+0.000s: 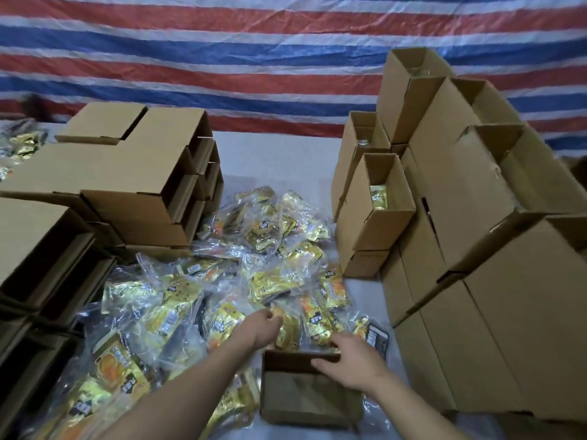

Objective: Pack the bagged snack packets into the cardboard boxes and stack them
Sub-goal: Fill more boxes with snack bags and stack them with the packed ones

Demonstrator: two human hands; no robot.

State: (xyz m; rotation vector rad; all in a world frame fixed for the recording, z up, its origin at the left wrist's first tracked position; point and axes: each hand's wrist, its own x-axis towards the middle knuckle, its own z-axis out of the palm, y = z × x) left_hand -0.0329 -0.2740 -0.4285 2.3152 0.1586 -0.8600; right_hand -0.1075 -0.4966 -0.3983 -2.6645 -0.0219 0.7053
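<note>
A heap of clear bags holding gold and orange snack packets [222,281] covers the middle of the table. An open, empty cardboard box [305,398] lies in front of me at the near edge of the heap. My left hand [265,327] reaches over the box's far left corner and pinches a bagged packet [287,331] just beyond it. My right hand [352,360] rests on the box's far rim with fingers spread over the edge. Whether the right fingers grip the rim I cannot tell for sure; they curl over it.
Empty open boxes [136,185] are stacked on their sides at the left. Filled upright boxes [460,217] stand stacked at the right, one [378,198] showing a packet inside. A striped red, white and blue tarp [254,58] hangs behind the table.
</note>
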